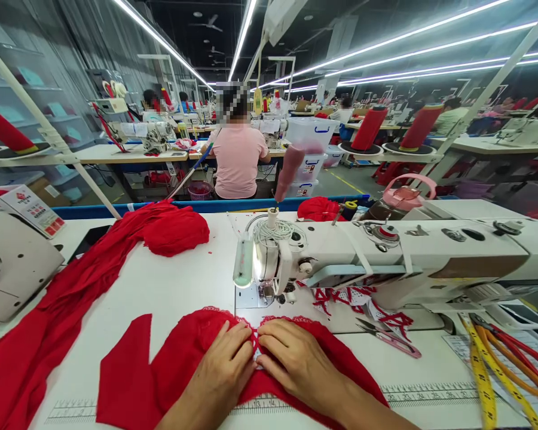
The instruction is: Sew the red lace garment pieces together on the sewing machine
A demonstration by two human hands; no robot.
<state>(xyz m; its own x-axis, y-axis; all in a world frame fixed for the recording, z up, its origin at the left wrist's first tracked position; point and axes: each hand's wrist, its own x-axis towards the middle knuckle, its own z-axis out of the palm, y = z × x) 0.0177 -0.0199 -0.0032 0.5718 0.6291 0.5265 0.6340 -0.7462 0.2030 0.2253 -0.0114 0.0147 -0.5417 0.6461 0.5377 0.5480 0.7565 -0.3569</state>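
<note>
At the lower centre of the frame, a red lace-edged garment (pixel 177 349) lies spread on the white desk (pixel 130 283), partly over a ruler scale (pixel 412 395). The left hand (pixel 222 361) rests on its left cup, the right hand (pixel 298 361) on its right cup, fingertips bent down onto the cloth beside a red criss-cross strip (pixel 256 341) between them. Whether either grip pinches the fabric or only presses it, I cannot tell. Just above, near the centre, stands the lit head of a sewing machine (pixel 341 254). Pink-handled scissors (pixel 390 339) lie right of the garment, and a yellow tape measure (pixel 477 370) hangs at the lower right. A long red cloth (pixel 94 280) runs down the left side. At the upper centre, a person in a pink shirt (pixel 237 158) sits facing away.
</note>
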